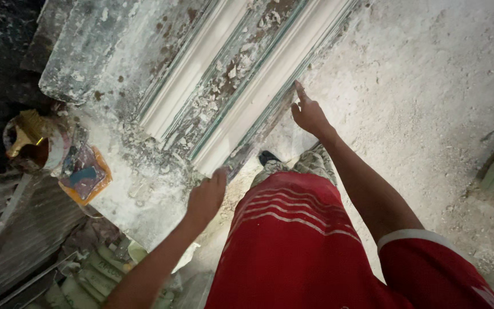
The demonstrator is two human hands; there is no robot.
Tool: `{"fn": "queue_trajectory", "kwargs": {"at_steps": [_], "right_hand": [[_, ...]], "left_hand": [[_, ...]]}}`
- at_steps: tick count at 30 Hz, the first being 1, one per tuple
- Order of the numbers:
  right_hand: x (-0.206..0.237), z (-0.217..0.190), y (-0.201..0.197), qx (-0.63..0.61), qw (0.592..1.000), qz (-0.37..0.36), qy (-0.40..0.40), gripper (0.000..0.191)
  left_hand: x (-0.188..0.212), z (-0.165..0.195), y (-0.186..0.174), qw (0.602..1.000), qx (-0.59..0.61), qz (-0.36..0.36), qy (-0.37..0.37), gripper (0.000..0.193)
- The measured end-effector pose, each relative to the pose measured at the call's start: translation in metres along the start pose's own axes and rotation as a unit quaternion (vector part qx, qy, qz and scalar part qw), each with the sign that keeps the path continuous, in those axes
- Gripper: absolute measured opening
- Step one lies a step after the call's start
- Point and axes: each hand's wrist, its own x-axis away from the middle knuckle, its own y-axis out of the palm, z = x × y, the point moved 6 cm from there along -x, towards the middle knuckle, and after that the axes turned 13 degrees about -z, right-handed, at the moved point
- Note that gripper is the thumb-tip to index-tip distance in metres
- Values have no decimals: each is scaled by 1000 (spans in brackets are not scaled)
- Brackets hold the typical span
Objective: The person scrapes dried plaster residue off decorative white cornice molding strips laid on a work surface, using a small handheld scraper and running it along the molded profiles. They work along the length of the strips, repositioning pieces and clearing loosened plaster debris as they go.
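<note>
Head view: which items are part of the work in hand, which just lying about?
In hand:
- left hand on near end of white moulding
- right hand at its right edge
- crusted workbench

Lying about:
- tin with brush
- orange-edged packet
- corrugated sheet

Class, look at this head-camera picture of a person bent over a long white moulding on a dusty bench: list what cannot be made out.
- Moulding: far end cut off by the top edge.
- Left hand: fingertips curl over the moulding's end, so its grip is hidden.
- Bucket: contents in shadow, unclear.
- Shoe: mostly hidden by the red shirt.
- Right hand: contact with the moulding's edge uncertain.
</note>
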Motion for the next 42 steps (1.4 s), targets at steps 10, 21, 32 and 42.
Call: {"fn": "queue_trajectory", "kwargs": {"at_steps": [10,21,32,42], "right_hand": [[5,-7,3,43,998,-2,35,83],[0,-11,1,64,998,7,19,81],[23,-37,-41,-49,992,87,-75,60],[24,25,-84,-137,985,86,63,28]], "left_hand": [[-94,53,-41,970,31,232,70,36],[-38,21,-24,987,55,138,67,44],[-149,95,-132,955,32,284,79,20],[-119,83,-118,960,-36,267,81,34]]}}
